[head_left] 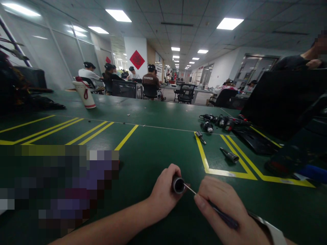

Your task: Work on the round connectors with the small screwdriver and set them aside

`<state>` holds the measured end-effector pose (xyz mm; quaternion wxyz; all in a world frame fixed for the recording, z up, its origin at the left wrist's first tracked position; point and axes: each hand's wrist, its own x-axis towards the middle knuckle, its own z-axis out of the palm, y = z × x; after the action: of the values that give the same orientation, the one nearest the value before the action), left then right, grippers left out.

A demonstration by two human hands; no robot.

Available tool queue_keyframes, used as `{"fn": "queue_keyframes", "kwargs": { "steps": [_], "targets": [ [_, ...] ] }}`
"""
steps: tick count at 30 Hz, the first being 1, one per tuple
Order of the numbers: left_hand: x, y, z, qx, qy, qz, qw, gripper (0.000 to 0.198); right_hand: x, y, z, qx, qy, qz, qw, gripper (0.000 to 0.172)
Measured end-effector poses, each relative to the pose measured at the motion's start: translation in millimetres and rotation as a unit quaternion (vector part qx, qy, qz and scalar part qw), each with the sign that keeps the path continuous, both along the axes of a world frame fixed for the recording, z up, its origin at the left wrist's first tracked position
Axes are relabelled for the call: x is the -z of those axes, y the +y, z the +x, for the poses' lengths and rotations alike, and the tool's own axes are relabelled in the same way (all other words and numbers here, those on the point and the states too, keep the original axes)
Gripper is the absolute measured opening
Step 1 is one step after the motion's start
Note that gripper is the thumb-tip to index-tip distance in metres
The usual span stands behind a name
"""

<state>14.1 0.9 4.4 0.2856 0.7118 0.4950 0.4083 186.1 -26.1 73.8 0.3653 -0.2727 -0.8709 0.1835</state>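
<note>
My left hand [163,194] is closed round a small dark metal cylinder [178,185], its open end facing me. My right hand [224,207] pinches a thin tool with a dark handle [222,215]; its fine metal tip reaches to the rim of the cylinder. Both hands hover low over a green table mat [153,149] with yellow lines.
Inside a yellow-marked box lie a metal bit [230,155] and another small tool [200,136]. A heap of dark parts [219,121] sits further back. A black case [281,102] stands right. A white cup [84,93] stands far left. A blurred patch covers the lower left. People sit at desks behind.
</note>
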Motion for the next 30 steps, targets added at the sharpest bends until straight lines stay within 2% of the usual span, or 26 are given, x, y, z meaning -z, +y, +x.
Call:
{"fn": "queue_keyframes", "kwargs": {
  "steps": [5,10,14,23,27,30],
  "targets": [
    [-4.6,2.8,0.3,0.033,-0.026,0.016,0.999,0.018,-1.4,1.1,1.7,0.015,-0.012,-0.002,1.000,0.026],
    [4.3,6.0,0.1,0.035,-0.068,0.020,0.997,0.012,3.0,4.6,4.3,0.052,0.063,-0.040,0.996,0.029],
    [5.8,4.7,-0.7,0.029,-0.042,0.038,0.998,0.010,4.5,5.3,2.9,0.047,0.072,-0.048,0.995,0.029],
    [-2.8,1.9,-1.1,0.035,0.047,0.065,0.996,0.012,10.8,11.4,3.2,0.066,0.074,-0.144,0.985,0.033],
    [-5.7,0.7,-1.1,0.042,0.060,0.065,0.995,0.011,15.9,19.0,4.9,0.068,0.136,-0.234,0.960,0.034],
    [-6.6,0.3,-1.5,0.039,0.058,0.061,0.996,0.009,21.5,21.8,5.7,0.076,0.178,-0.267,0.944,0.034]
  ]
}}
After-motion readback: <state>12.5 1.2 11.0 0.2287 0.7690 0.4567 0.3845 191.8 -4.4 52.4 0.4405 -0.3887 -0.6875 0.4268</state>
